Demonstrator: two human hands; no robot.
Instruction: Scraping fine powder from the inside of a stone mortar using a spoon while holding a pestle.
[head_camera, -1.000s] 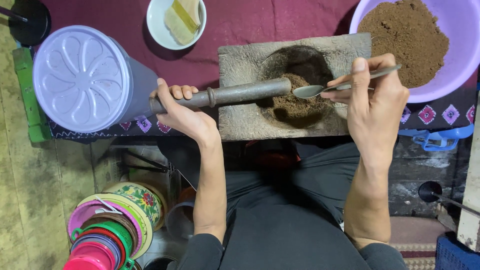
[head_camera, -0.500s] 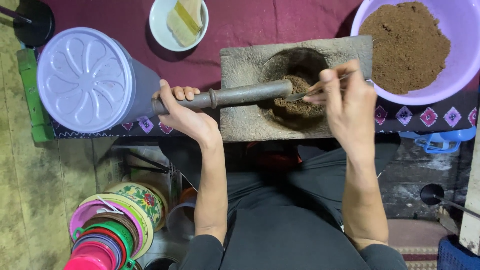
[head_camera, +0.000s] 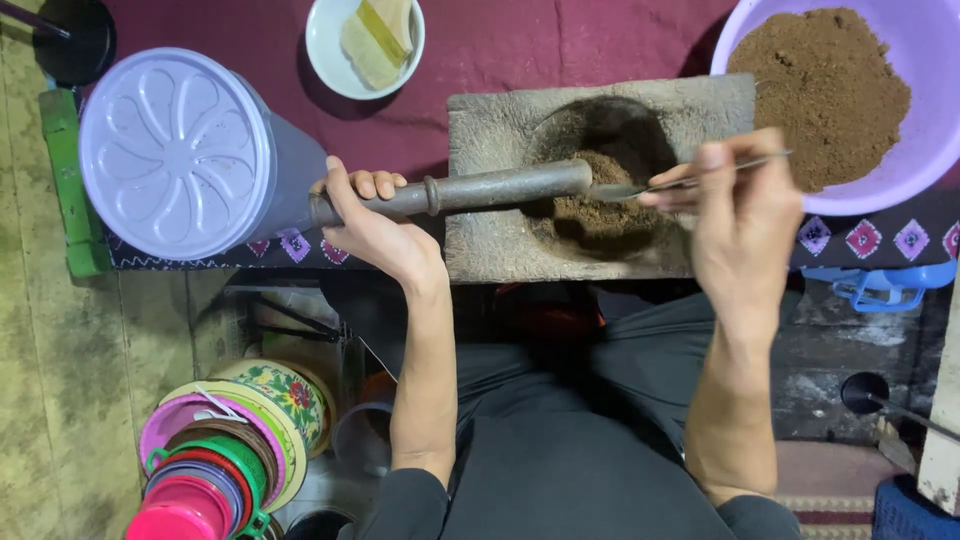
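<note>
A rough stone mortar block (head_camera: 500, 240) lies on a maroon cloth, its hollow holding brown ground powder (head_camera: 600, 212). My left hand (head_camera: 372, 222) grips the handle end of a long dark metal pestle (head_camera: 480, 188), whose tip rests in the hollow. My right hand (head_camera: 742, 210) holds a metal spoon (head_camera: 690, 180) by its handle, the bowl of the spoon down at the powder beside the pestle tip.
A purple basin (head_camera: 930, 130) of brown powder stands at the upper right. A lilac lidded container (head_camera: 175, 150) lies to the left. A white bowl (head_camera: 330, 45) with yellowish pieces is at the back. Stacked colourful plastic ware (head_camera: 215, 460) sits at the lower left.
My right hand has shifted the spoon inside the hollow, moving in over the powder and back out to the right. The left hand and pestle have stayed put.
</note>
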